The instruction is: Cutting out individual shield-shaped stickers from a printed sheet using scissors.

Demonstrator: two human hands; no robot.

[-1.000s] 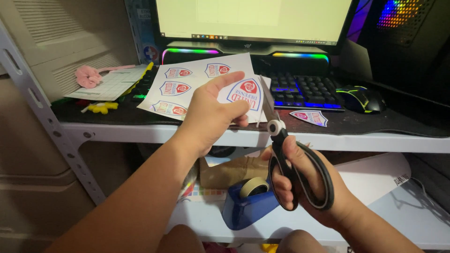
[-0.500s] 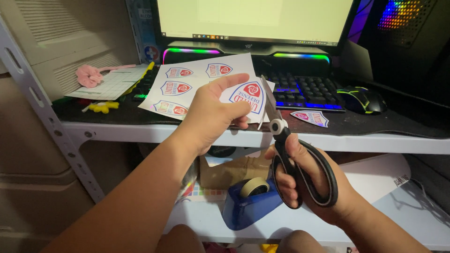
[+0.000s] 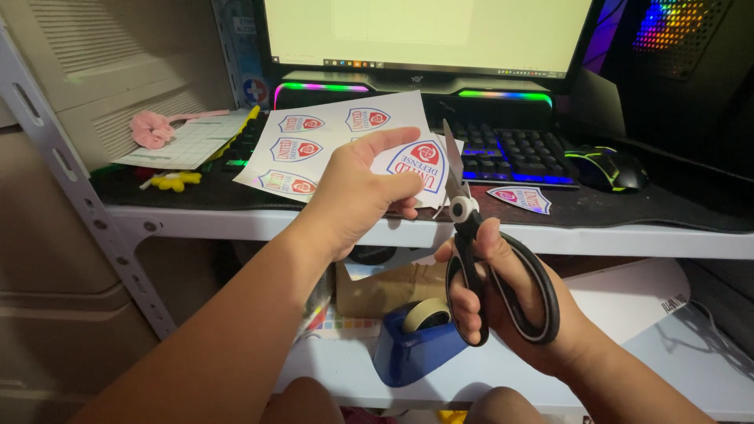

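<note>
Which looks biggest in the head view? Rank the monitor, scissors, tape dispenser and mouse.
1. monitor, partly cut off by the frame.
2. scissors, in the right hand; nearness inflates them.
3. blue tape dispenser.
4. black mouse, though farther away, so its gap to the dispenser is unsure.

Blue tape dispenser (image 3: 416, 345), keyboard (image 3: 514, 157), mouse (image 3: 609, 167)
</note>
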